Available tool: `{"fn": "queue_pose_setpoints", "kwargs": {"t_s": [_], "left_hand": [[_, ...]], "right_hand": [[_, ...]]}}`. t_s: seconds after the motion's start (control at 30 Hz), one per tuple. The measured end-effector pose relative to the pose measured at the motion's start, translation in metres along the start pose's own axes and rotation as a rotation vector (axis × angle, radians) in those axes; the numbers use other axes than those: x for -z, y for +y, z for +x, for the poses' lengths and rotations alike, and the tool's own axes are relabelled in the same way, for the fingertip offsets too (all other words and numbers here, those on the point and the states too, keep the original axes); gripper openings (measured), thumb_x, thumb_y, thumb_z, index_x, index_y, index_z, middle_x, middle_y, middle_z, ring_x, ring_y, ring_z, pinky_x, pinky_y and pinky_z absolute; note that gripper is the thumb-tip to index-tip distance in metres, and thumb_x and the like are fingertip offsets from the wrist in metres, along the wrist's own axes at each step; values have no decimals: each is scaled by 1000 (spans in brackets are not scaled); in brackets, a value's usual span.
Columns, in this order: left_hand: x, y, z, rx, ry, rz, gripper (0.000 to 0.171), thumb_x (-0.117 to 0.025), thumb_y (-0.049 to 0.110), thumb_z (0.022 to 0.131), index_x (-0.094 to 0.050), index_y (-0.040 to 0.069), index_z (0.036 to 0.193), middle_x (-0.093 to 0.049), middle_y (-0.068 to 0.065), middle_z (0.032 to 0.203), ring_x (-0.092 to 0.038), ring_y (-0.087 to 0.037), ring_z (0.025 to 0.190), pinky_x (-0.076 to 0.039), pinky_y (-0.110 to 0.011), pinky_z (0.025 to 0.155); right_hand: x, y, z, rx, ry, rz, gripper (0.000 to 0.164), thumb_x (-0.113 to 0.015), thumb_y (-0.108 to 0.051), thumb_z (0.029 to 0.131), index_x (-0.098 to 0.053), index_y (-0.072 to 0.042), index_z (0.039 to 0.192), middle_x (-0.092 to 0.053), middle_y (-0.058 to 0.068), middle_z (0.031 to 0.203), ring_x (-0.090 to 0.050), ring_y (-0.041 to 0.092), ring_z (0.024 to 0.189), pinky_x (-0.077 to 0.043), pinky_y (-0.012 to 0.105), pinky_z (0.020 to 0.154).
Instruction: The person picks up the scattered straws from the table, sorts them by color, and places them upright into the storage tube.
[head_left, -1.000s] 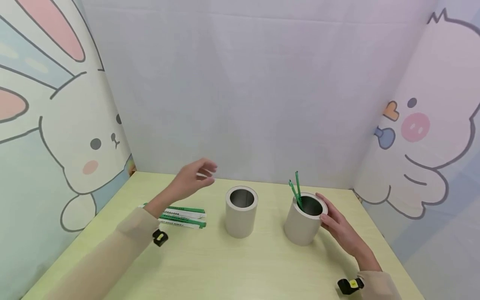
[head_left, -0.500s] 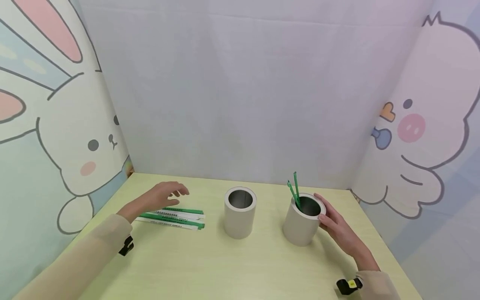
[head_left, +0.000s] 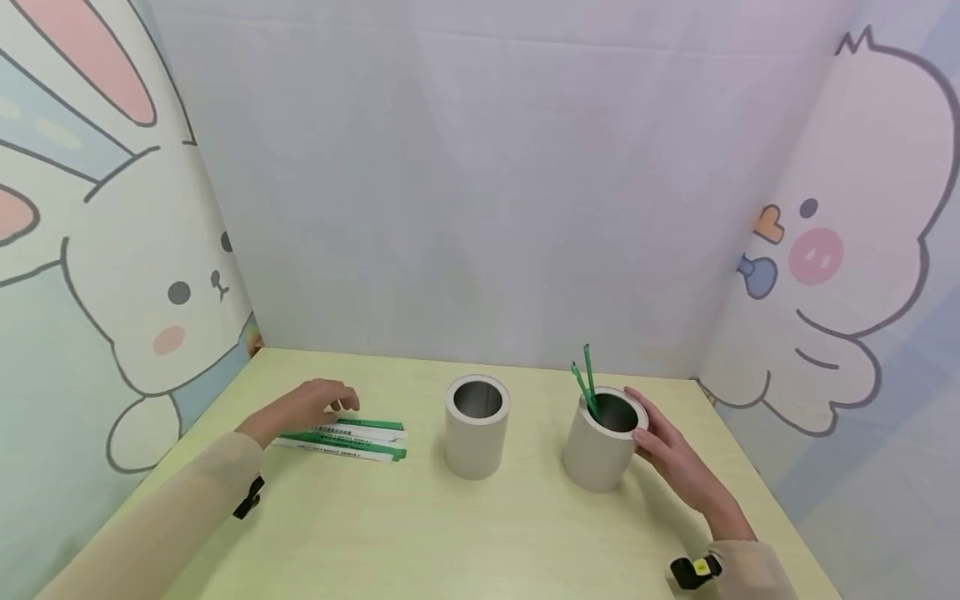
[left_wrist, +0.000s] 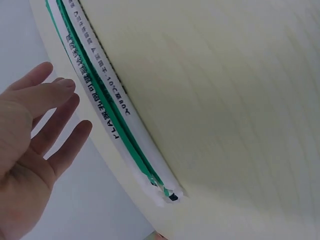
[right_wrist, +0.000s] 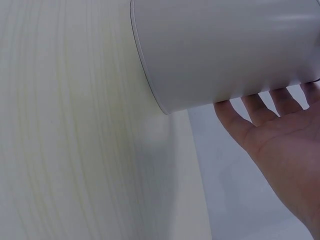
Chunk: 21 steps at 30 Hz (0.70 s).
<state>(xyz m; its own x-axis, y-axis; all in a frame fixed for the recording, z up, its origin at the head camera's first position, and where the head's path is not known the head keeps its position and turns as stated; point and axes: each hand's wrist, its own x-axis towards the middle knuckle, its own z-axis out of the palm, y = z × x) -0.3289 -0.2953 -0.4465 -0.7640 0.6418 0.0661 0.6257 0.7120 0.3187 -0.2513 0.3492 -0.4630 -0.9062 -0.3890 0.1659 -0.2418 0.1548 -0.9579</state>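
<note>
Loosely curved, the left grip (head_left: 306, 406) hovers empty by sticks (head_left: 360, 442); right grip (head_left: 677, 460), spread, clasps a cup (head_left: 596, 457).

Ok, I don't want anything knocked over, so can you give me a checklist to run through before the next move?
1. Left hand near the slim green-and-white packs: ok.
2. Left hand gripping one: not ok, it looks apart from them.
3. Right hand on the right cup: ok, it touches the side.
4. Right cup's base flat on the table: cannot tell.
5. Middle cup upright: ok, neither hand touches it.
6. Green sticks in the right cup: ok, two poke above its rim.
</note>
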Motion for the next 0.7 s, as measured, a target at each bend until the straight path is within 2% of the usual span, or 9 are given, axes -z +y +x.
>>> {"fn": "queue_pose_setpoints", "kwargs": {"t_s": [0.2,0.33,0.63,0.7], "left_hand": [[-8,-6,1,-1,-17,26,29,-73,-9,94,-75,15,110,-74,1,108,-69,-21,97,-59,-44,88],[-11,-7,2,2,-9,34,27,-74,-7,94,-75,17,106,-73,3,105,-68,-18,93,-59,-40,84],[-17,-7,6,-58,68,129,26,-72,-8,95,-76,17,103,-74,3,98,-64,-13,84,-59,-37,78],[-17,-6,5,-52,84,136,26,-71,-8,96,-76,16,105,-74,2,99,-64,-13,85,-59,-37,79]], "right_hand": [[-1,1,1,4,4,-4,63,-38,-17,116,-9,-19,172,-23,-2,168,-43,-11,137,-45,14,106],[-1,1,1,7,1,3,63,-38,-16,116,-9,-19,172,-23,-3,168,-42,-11,137,-45,14,107],[0,1,0,3,3,2,63,-38,-17,116,-9,-20,172,-24,-6,166,-43,-12,136,-45,15,106],[0,1,1,3,1,1,63,-38,-17,116,-9,-20,172,-24,-7,166,-43,-12,137,-45,15,106]]}}
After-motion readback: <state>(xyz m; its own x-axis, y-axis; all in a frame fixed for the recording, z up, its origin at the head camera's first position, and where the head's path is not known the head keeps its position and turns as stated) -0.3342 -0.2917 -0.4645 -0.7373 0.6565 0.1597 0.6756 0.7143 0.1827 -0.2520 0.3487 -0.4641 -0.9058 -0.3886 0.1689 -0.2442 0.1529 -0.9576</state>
